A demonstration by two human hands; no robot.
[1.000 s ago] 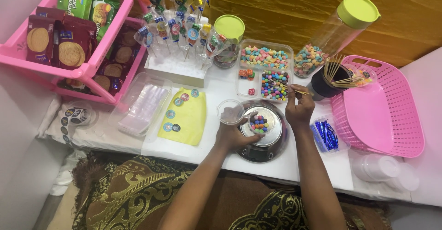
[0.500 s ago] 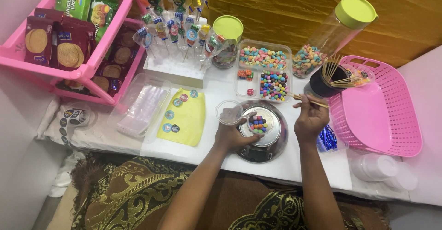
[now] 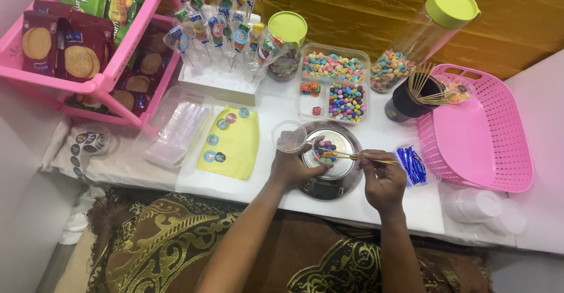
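Over the round steel kitchen scale (image 3: 329, 178) | our left hand (image 3: 294, 167) grips a small clear candy-filled cup (image 3: 326, 150) | our right hand (image 3: 382, 178) pinches a thin wooden skewer (image 3: 358, 157), tip at the cup.

Both hands curl shut — left (image 3: 292, 167) cupped, right (image 3: 382, 178) pinching.

Pink basket (image 3: 499, 152), pink rack (image 3: 100, 84), lime-green jar lids (image 3: 451, 5), a yellow sheet (image 3: 238, 149), rainbow candies (image 3: 346, 100), blue twist ties (image 3: 415, 165), white worktop (image 3: 405, 202), brown cloth with gold swirls (image 3: 170, 240).

A white table (image 3: 264, 187) stands against a golden draped backdrop (image 3: 364, 5), brown-and-gold cloth (image 3: 164, 240) below.
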